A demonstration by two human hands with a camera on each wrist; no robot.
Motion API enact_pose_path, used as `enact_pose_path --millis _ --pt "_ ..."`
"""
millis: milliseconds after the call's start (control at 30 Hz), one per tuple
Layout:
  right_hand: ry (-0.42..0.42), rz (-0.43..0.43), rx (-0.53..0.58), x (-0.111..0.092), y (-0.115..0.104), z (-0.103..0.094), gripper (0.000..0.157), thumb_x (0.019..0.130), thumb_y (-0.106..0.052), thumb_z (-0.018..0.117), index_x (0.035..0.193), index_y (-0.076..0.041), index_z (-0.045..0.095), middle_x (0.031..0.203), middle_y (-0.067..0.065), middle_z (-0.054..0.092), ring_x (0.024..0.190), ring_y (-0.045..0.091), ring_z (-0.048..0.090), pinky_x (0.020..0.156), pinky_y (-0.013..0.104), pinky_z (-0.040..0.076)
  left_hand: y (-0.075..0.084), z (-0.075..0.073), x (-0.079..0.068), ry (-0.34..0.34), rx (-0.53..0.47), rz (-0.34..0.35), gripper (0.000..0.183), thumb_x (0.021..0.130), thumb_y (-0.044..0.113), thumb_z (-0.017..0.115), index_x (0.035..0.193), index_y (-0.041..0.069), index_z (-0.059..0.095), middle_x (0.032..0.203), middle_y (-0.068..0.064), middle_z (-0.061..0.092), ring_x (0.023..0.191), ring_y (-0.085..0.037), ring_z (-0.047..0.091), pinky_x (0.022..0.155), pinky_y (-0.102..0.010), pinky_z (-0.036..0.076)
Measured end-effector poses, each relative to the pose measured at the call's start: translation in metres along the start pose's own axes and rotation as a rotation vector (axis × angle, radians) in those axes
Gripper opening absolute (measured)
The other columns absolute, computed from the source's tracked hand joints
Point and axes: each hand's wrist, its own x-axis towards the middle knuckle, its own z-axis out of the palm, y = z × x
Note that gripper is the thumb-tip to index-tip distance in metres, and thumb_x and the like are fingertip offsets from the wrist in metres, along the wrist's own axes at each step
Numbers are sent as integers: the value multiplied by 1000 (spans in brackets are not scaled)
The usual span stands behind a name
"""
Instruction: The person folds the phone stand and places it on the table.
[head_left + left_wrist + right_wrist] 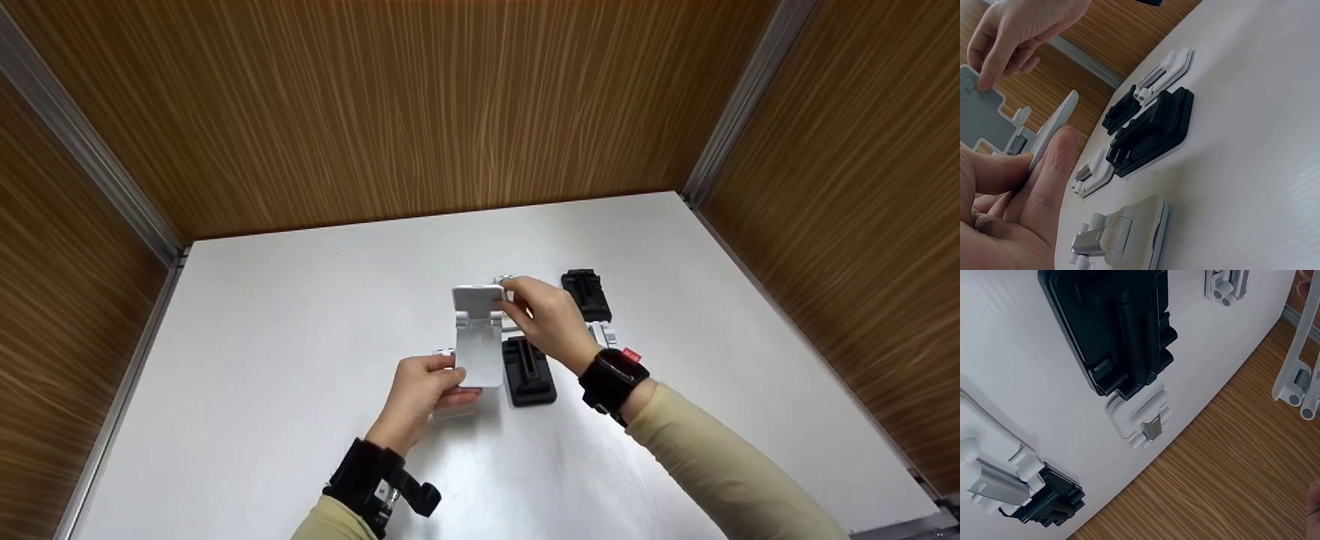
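A white folding phone stand (480, 352) is held up above the table, its hinged top plate (477, 301) swung out from the wider base. My left hand (427, 386) pinches the base's lower edge between thumb and fingers. At the top plate's right corner, my right hand (551, 311) grips with thumb and fingertips. In the left wrist view the plate's grey inner face (985, 109) shows beneath the right hand's thumb. The right wrist view catches only the stand's hinge end (1300, 379) at its right edge.
A black folded stand (529, 375) lies close to the right of the held one, with another black stand (586, 295) farther back. White folded stands lie under the left hand, behind the right hand, and by its wrist (602, 334). Wooden panels (450, 112) enclose the white table (300, 315).
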Motion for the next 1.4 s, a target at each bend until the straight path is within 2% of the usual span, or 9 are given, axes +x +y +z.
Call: enact_pose_path --millis 233,500,933,1400 --pt "3 4 30 4 -4 -3 14 92 -7 76 101 -3 67 84 5 67 68 14 58 57 30 52 -3 0 0 20 21 -20 43 94 -5 63 133 -20 52 121 -32 62 84 -33 77 79 -36 65" --pt "5 9 23 5 -7 -6 15 90 -6 77 92 -4 63 81 5 67 67 15 57 54 31 51 -3 0 0 16 12 -14 40 93 -4 63 130 -19 55 117 -29 64 82 -32 77 78 -36 65" --pt "-6 -91 -31 3 -12 -2 17 89 -4 77 90 -6 59 80 6 65 67 17 57 54 29 51 -1 -2 1 20 -9 11 35 94 -4 62 126 -19 58 106 -27 71 83 -31 77 78 -36 66" --pt "-1 -196 -78 -3 -16 1 18 89 -3 76 90 -7 58 76 2 59 64 17 54 53 28 50 -1 -4 0 48 -33 21 41 93 -2 65 128 -20 55 107 -24 66 81 -32 77 77 -36 66"
